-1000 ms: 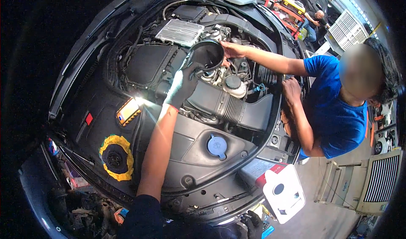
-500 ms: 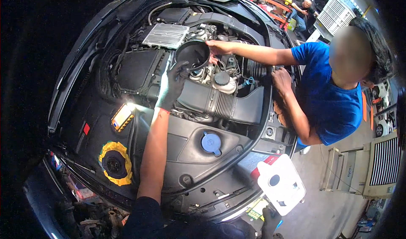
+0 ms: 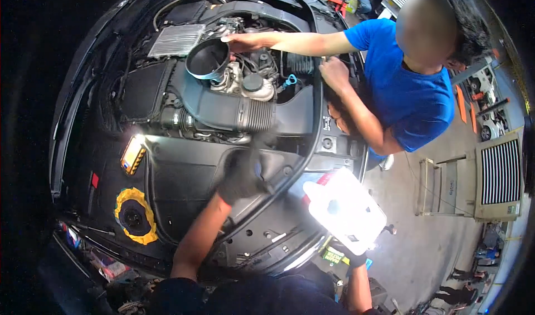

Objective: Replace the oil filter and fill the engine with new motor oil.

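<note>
On my feed, the rectangular can covers the right hand's fingers (can't tell if clamped); left hand blurred, spread unreadable.

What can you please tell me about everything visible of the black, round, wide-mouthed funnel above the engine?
The black, round, wide-mouthed funnel looks like smooth plastic, a deep bowl whose near rim catches bluish light. Its mouth faces upward, tilted toward the camera. It stands above the dark-and-grey engine, beside a silver, ribbed, metal-looking unit. A blue-shirted co-worker's bare hand holds its right rim. The spout is hidden, so its seating cannot be told.
</note>
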Available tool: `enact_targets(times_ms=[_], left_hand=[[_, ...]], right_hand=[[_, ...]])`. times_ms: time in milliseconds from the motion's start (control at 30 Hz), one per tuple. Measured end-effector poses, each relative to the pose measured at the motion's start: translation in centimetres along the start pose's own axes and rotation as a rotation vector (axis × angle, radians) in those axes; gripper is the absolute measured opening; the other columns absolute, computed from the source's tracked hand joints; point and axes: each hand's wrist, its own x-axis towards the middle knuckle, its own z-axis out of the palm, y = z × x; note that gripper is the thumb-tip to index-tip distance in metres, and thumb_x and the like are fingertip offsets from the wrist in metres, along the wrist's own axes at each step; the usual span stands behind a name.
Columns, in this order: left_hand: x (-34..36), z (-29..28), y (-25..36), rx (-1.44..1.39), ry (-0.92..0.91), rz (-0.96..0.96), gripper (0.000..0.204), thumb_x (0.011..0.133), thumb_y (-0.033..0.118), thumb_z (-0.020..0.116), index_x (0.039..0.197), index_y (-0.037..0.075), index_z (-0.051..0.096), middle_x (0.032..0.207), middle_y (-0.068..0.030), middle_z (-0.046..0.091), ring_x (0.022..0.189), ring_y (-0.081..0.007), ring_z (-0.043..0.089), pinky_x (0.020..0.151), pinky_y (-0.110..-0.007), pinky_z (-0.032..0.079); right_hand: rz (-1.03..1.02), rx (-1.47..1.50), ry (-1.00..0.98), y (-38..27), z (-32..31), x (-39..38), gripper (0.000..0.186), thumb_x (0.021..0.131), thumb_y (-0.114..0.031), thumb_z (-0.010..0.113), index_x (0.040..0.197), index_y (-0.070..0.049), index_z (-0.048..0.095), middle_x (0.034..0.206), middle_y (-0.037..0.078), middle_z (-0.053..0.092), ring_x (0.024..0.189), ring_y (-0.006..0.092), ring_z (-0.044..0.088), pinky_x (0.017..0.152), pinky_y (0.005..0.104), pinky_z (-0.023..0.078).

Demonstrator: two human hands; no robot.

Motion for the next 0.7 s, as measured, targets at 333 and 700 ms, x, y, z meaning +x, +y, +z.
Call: enact_targets(times_ms=[333, 700], left_hand=[[-0.9, 10.3, 0.1, -0.250, -0.088, -0.066, 0.063, 0.092, 0.045, 0.060, 0.135, -0.001, 0.051, 0.127, -0.0191, 0.061, 0.116, -0.0315, 0.059, 0.100, -0.042, 0.045], [0.0, 11.6, -3.7, 0.307, -0.204, -0.022, 0.023, 0.086, 0.008, 0.053, 0.102, -0.004, 0.062, 0.109, -0.0247, 0.059, 0.104, -0.0401, 0.056, 0.089, -0.048, 0.044]], right_hand=[[-0.248, -0.841, -0.042, -1.1, 3.3, 4.0, 0.024, 0.088, -0.012, 0.066, 0.107, 0.001, 0.070, 0.102, 0.008, 0.070, 0.091, 0.0195, 0.066, 0.079, 0.0325, 0.055], [-0.233, -0.202, 0.010, -4.2, 4.7, 5.8, 0.034, 0.083, -0.015, 0.072, 0.115, -0.004, 0.068, 0.111, 0.012, 0.070, 0.106, 0.0282, 0.065, 0.094, 0.0401, 0.050]])
